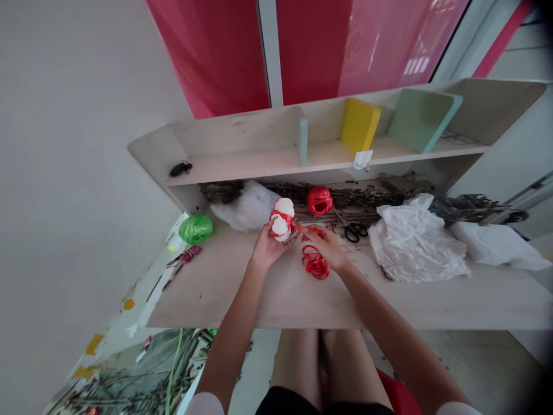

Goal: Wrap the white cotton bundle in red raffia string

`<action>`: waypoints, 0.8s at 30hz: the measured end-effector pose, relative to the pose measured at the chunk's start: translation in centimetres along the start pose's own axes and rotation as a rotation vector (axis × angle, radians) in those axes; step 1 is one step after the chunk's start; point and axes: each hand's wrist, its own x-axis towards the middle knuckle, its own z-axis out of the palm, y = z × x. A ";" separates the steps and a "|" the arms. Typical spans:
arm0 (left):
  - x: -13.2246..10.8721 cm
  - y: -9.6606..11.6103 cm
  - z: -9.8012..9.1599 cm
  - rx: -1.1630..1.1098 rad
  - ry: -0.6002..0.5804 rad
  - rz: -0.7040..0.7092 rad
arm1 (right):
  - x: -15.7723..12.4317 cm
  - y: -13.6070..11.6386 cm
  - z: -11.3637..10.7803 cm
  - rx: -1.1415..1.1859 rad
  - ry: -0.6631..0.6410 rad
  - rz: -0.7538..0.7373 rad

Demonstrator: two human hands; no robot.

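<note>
My left hand (268, 246) is closed around a white padded bundle (283, 207) with red ribbon wound about its middle. A strand of red plastic ribbon (306, 229) runs from the bundle into my right hand (325, 245), whose fingers pinch it just to the right of the bundle. Below that hand a loose coil of the same ribbon (316, 263) lies on the desk. Behind the hands sits a red ball of ribbon (319, 200), and black-handled scissors (355, 231) lie to its right. White fluffy stuffing (246, 208) rests behind my left hand.
A green ball of ribbon (196, 229) stands at the desk's left end, near a red-and-white wound stick (189, 254). Crumpled white paper (417, 242) covers part of the right side. Dried stems (358, 199) line the back under a shelf (242, 164). More stems lie on the floor at left.
</note>
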 end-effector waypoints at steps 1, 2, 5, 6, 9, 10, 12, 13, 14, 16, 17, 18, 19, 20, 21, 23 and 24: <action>0.0 0.0 -0.1 -0.005 0.010 0.001 | 0.1 0.1 0.0 0.046 0.004 0.034; 0.0 0.0 -0.1 -0.009 0.023 0.003 | 0.2 0.3 -0.1 0.086 0.004 0.064; 0.1 0.0 -0.4 -0.012 0.048 0.013 | 0.3 0.4 -0.3 0.127 -0.026 0.107; 0.1 0.0 -0.4 -0.008 0.047 0.016 | 0.3 0.3 -0.4 0.126 -0.035 0.110; 0.0 0.1 -0.4 0.004 0.029 0.023 | 0.2 0.2 -0.6 0.109 -0.072 0.122; 0.0 0.1 -0.3 0.005 0.019 0.027 | 0.2 0.2 -0.7 0.098 -0.089 0.126; -0.1 0.2 -0.2 0.004 -0.001 0.031 | 0.1 0.3 -0.9 0.066 -0.133 0.134; -0.1 0.2 -0.2 0.004 -0.004 0.034 | 0.1 0.3 -1.0 0.047 -0.151 0.133; -0.1 0.1 -0.3 0.005 -0.003 0.037 | 0.1 0.3 -1.0 0.030 -0.162 0.129; -0.1 0.1 -0.4 0.017 -0.003 0.040 | 0.1 0.4 -1.1 0.010 -0.155 0.113; 0.0 0.1 -0.5 0.024 -0.006 0.038 | 0.2 0.3 -1.1 0.004 -0.146 0.106; 0.0 0.1 -0.5 0.030 -0.012 0.035 | 0.2 0.2 -1.1 0.002 -0.134 0.099; 0.0 0.1 -0.6 0.035 -0.019 0.030 | 0.2 0.2 -1.1 0.001 -0.125 0.094; 0.0 0.1 -0.6 0.039 -0.022 0.026 | 0.3 0.1 -1.1 -0.001 -0.117 0.088; 0.0 0.1 -0.6 0.043 -0.022 0.024 | 0.3 0.0 -1.1 -0.005 -0.112 0.078; -0.1 0.1 -0.6 0.048 -0.010 0.028 | 0.3 -0.2 -1.1 -0.023 -0.108 0.053; -0.2 0.1 -0.5 0.048 -0.004 0.031 | 0.3 -0.2 -1.1 -0.035 -0.108 0.045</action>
